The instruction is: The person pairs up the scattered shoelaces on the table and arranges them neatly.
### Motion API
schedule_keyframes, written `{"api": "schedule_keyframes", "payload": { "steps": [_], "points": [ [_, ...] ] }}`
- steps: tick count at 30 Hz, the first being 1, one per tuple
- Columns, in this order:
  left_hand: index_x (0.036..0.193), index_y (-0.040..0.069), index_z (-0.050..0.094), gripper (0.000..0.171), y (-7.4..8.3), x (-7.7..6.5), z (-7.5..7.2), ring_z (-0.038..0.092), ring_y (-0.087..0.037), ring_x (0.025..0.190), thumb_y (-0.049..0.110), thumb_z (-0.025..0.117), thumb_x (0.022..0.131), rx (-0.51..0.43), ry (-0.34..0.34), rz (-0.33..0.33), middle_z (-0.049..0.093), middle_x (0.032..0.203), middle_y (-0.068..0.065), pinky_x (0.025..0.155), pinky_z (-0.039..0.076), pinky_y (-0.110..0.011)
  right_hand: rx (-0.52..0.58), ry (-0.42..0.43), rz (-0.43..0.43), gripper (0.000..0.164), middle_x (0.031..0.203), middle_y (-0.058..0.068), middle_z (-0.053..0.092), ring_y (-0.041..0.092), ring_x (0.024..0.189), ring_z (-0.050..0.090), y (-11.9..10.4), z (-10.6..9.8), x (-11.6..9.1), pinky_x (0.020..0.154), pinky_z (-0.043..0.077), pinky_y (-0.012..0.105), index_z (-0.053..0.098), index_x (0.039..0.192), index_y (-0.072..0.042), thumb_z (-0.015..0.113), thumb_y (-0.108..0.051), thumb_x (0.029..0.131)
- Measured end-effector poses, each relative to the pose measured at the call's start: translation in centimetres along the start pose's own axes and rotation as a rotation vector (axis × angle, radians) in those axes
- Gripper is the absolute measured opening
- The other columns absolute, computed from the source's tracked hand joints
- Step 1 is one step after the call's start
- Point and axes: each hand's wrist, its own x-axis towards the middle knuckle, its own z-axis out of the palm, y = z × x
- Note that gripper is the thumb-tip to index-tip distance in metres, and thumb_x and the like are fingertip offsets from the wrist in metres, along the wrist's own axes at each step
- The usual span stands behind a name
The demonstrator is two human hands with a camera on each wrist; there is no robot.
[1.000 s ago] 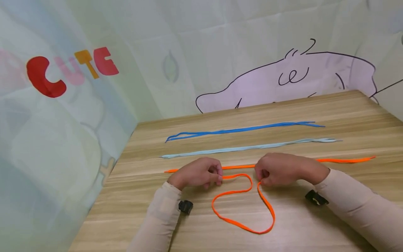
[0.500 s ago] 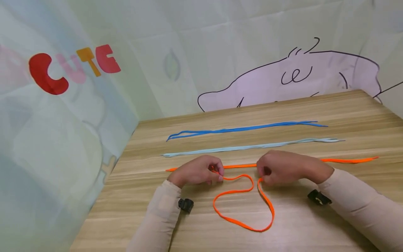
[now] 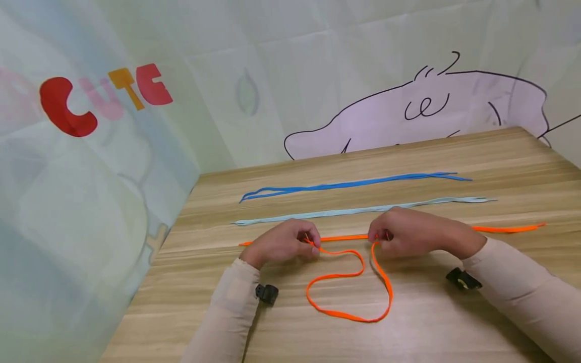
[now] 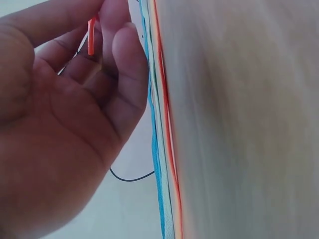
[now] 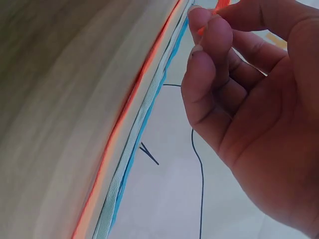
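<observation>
A looped orange shoelace [image 3: 349, 316] hangs in a wavy curve between the two hands and lies partly on the table. My left hand [image 3: 283, 243] pinches it near one end; a short orange tip [image 4: 91, 37] shows inside the fingers in the left wrist view. My right hand [image 3: 410, 232] pinches the other side between thumb and fingertips, a bit of orange [image 5: 223, 6] showing there in the right wrist view. Behind the hands a straight orange shoelace [image 3: 343, 238] runs across the table, partly covered by them. Whether it joins the loop cannot be seen.
Farther back, a pale blue shoelace [image 3: 336, 213] and a blue shoelace [image 3: 354, 184] lie roughly parallel on the wooden table [image 3: 454, 322]. Printed cloth [image 3: 245, 45] stands behind the table and to its left. A black wrist camera [image 3: 267, 294] sits by the left sleeve.
Both hands have risen slightly and moved a little away from the body, the right one more. The loop's near edge has drawn back toward the hands. The other laces stay put.
</observation>
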Motion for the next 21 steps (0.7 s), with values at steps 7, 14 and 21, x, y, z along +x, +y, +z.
{"api": "schedule_keyframes", "payload": {
  "steps": [7, 14, 21],
  "points": [
    [0.099, 0.021, 0.075, 0.013, -0.03, 0.06, -0.12, 0.059, -0.019, 0.085, 0.012, 0.076, 0.09, 0.012, 0.011, -0.016, 0.07, 0.097, 0.005, 0.072, 0.051, -0.033, -0.013, 0.001, -0.012, 0.024, 0.083, -0.014, 0.062, 0.007, 0.073, 0.055, -0.01, -0.08, 0.05, 0.068, 0.05, 0.028, 0.073, 0.093, -0.021, 0.059, -0.002, 0.088],
    [0.094, 0.024, 0.077, 0.012, -0.13, 0.16, -0.1, 0.058, -0.016, 0.08, 0.013, 0.076, 0.089, 0.0, 0.011, -0.026, 0.071, 0.096, 0.004, 0.068, 0.05, -0.031, -0.011, 0.017, -0.019, 0.017, 0.076, -0.014, 0.058, 0.006, 0.069, 0.053, -0.08, -0.16, -0.07, 0.066, 0.05, 0.027, 0.07, 0.089, -0.022, 0.063, -0.007, 0.092],
    [0.094, 0.022, 0.076, 0.011, -0.1, 0.15, -0.16, 0.058, -0.017, 0.077, 0.012, 0.075, 0.091, 0.003, 0.023, -0.02, 0.069, 0.094, 0.002, 0.068, 0.049, -0.031, 0.003, 0.034, 0.026, 0.013, 0.071, -0.011, 0.055, 0.008, 0.065, 0.051, -0.04, -0.44, -0.23, 0.062, 0.046, 0.027, 0.066, 0.085, -0.021, 0.064, -0.016, 0.097]
  ]
}}
